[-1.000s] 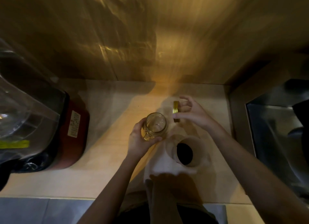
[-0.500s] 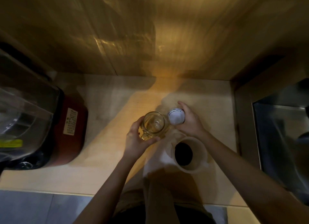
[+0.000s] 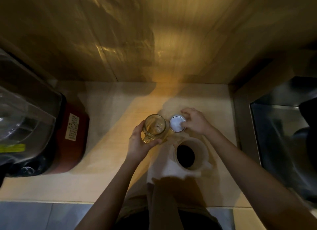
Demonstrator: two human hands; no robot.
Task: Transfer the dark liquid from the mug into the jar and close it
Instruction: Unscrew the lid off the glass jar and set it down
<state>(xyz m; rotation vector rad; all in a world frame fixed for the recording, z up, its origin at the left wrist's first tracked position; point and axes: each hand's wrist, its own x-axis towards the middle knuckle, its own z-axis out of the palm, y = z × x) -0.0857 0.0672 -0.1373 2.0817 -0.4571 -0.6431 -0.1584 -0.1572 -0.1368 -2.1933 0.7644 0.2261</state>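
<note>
A clear glass jar (image 3: 155,126) with a small moulded handle stands open-mouthed on a pale, smooth wooden counter (image 3: 106,144); it looks empty, its thick walls catching amber light. The left hand (image 3: 139,144) wraps around its near side, thumb and fingers curled firmly against the glass at the handle. Just beside the jar, on its right, a round lid (image 3: 176,126) lies flat on the counter with its whitish, matte inner face up and a thin metal rim around it. The right hand (image 3: 195,122) is on the lid, fingertips (image 3: 183,126) pinching its right edge in a narrow grip while the other fingers arch over the far edge. Nearer the person, a pale cylindrical mug (image 3: 190,155) with a thick, dull rim sits upright, holding dark, nearly black liquid well below the brim; it is close to the jar and lid but not touching them. The mug seems to rest on a white paper-like sheet (image 3: 163,168); blur makes this uncertain. At the left stands a red-bodied appliance (image 3: 73,138) with a printed label and a glossy clear lid. At the right a steel sink (image 3: 277,144) shows a brushed, reflective basin. The wall behind is grained wood panelling (image 3: 137,41).
</note>
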